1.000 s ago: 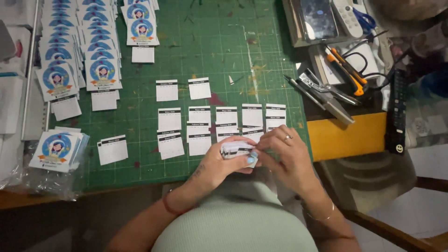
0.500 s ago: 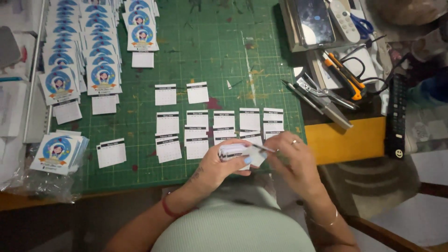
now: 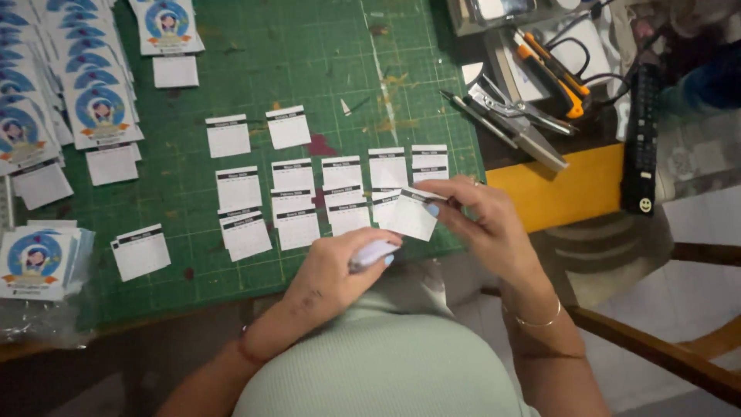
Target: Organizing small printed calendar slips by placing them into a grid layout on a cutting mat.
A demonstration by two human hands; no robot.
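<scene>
My left hand (image 3: 340, 266) sits at the near edge of the green cutting mat (image 3: 309, 77), its fingers closed on a thin stack of small white cards (image 3: 374, 252). My right hand (image 3: 478, 220) is just to the right and pinches one small white card with a black top band (image 3: 413, 215) by its right edge, holding it above the mat. Several more such cards (image 3: 293, 208) lie in rows on the mat in front of both hands.
Stacks of round blue picture cards (image 3: 100, 112) fill the mat's left side, with a bagged pile (image 3: 35, 266) at the near left. To the right lie an orange-handled cutter (image 3: 552, 73), metal pliers (image 3: 517, 123), a black remote (image 3: 641, 147) and a yellow board (image 3: 571, 189).
My hands were together on the stack; now my right hand has drawn one card off to the right and up, while my left hand has dropped slightly with the rest.
</scene>
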